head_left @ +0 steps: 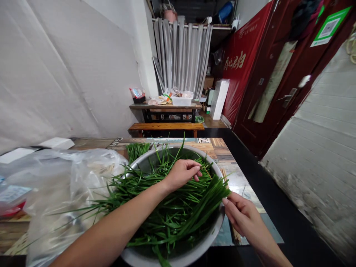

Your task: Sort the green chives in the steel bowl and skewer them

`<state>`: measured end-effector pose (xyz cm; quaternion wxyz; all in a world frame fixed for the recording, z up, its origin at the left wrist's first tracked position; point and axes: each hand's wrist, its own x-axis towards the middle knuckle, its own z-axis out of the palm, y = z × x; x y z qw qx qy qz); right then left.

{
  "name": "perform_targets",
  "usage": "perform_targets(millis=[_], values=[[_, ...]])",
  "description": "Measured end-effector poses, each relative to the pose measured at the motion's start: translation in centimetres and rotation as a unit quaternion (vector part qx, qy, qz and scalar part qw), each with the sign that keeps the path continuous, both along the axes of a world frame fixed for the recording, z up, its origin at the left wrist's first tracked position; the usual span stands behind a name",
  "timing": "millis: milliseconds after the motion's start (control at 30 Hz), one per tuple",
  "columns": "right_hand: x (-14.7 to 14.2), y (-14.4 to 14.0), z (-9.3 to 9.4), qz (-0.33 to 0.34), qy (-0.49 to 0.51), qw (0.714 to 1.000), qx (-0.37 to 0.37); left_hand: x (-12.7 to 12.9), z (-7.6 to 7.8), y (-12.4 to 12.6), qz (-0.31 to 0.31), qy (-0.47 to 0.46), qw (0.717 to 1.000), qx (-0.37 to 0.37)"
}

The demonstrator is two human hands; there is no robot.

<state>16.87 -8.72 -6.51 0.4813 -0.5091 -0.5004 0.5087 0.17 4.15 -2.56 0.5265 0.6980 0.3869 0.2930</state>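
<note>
A large metal bowl (217, 222) full of long green garlic chives (172, 200) stands on the table in front of me. My left hand (185, 172) reaches over the chives with its fingers curled in; a thin yellowish strand lies by its fingertips, and whether they grip it is unclear. At the bowl's right rim, my right hand (243, 215) has thumb and forefinger pinched together against the cut ends of a chive bundle. What lies between those fingers is hidden. Thin wooden sticks (236, 236) rest on the table, partly beneath the right hand.
Clear plastic bags (75, 185) cover the table's left side. More chives (137, 151) lie behind the bowl. Beyond the table (250, 193) are a wooden bench (167, 127) and another table bearing a white tub (182, 100). A red door (274, 81) is at right.
</note>
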Motion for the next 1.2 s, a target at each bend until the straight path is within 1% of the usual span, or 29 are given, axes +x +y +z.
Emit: perform_targets(millis=[133,367,667,833,1033,1200], values=[[0.0,0.1,0.0,0.002,0.010,1.000,-0.004,0.0,0.2,-0.3,-0.009,-0.011,1.000,-0.026],[0.2,0.2,-0.6,0.009,0.012,1.000,0.000,-0.1,0.2,-0.3,-0.019,-0.016,0.999,-0.045],[0.4,0.1,-0.8,0.007,0.010,1.000,0.000,0.0,-0.3,-0.2,-0.016,-0.032,0.998,-0.057],[0.4,0.1,-1.0,0.006,0.032,0.999,0.006,0.1,-0.1,-0.4,-0.012,-0.034,0.997,-0.067],[0.3,0.0,-0.8,0.007,0.039,0.999,-0.013,0.0,-0.2,-0.5,-0.010,-0.041,0.996,-0.080],[0.4,0.0,-1.0,0.010,0.035,0.999,-0.010,0.0,-0.4,-0.4,-0.012,-0.040,0.997,-0.072]])
